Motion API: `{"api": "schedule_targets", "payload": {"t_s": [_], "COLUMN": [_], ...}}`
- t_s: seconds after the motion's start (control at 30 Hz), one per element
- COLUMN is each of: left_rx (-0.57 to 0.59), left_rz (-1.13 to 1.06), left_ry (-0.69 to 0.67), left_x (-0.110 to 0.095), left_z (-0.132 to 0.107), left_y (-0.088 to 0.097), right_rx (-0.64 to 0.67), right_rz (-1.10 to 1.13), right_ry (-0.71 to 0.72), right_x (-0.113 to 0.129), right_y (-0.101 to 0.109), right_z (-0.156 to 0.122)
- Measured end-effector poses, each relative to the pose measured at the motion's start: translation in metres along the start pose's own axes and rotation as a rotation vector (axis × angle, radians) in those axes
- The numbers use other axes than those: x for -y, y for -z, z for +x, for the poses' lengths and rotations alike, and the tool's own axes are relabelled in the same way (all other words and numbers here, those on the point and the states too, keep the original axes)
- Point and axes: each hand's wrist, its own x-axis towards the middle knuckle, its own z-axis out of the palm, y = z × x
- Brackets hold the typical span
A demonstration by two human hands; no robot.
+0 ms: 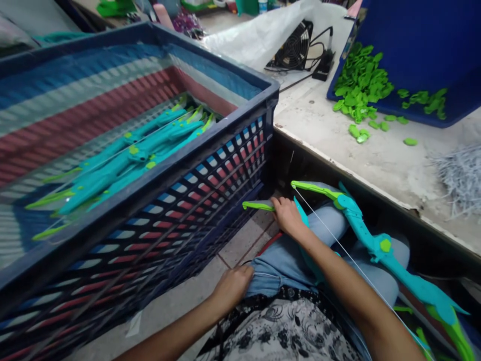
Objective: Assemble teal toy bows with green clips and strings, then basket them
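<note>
In the head view, the right hand (288,216) has its fingers closed around the green end of a teal-and-green toy bow (258,205), whose tip pokes out past the knuckles toward the basket while the rest runs back over the lap, partly covered by the forearm. The left hand (232,283) rests against the jeans (278,263) with its fingers curled under; whether they have hold of anything cannot be told. Just right of the gripped piece, a second bow (370,240) slants across the knees, its white string (340,243) drawn straight from end to end. To the left stands a large dark blue basket (225,57) with a striped lining, and more bows (150,145) lie stacked inside, side by side. Beyond the knees is a whitish bench (311,113), bearing a blue bin (413,50) tipped on its side with small green pieces (363,82) spilling out, a black fan (296,45), and a heap of thin white strips (460,175).
</note>
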Motion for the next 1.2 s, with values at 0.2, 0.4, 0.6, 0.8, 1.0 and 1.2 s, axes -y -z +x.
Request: {"api": "schedule_targets", "payload": {"t_s": [0.2, 0.4, 0.6, 0.8, 1.0, 1.2], "left_rx": [0.035, 0.184, -0.077, -0.590, -0.691, -0.735], "left_rz": [-1.422, -1.898, -1.640, -1.315, -0.811, -0.734], "left_ry": [-0.002, -0.087, 0.061, 0.021, -0.112, -0.138], "left_x": [-0.040, -0.088, -0.084, -0.065, -0.059, -0.057], "left_z": [0.014, 0.032, 0.047, 0.067, 0.081, 0.086], "left_y": [0.053, 0.064, 0.067, 0.113, 0.136, 0.139], "right_rx": [0.080, 0.112, 0.127, 0.139, 0.163, 0.177], "right_rz": [0.382, 1.131, 1.584, 1.672, 1.694, 1.688], "right_ry": [0.003, -0.026, -0.170, -0.243, -0.249, -0.246], "right_x": [-0.006, -0.029, -0.043, -0.043, -0.042, -0.042], "right_y": [0.006, -0.002, -0.003, 0.006, 0.008, 0.006], "right_z": [-0.001, -0.012, -0.026, -0.032, -0.031, -0.030]}}
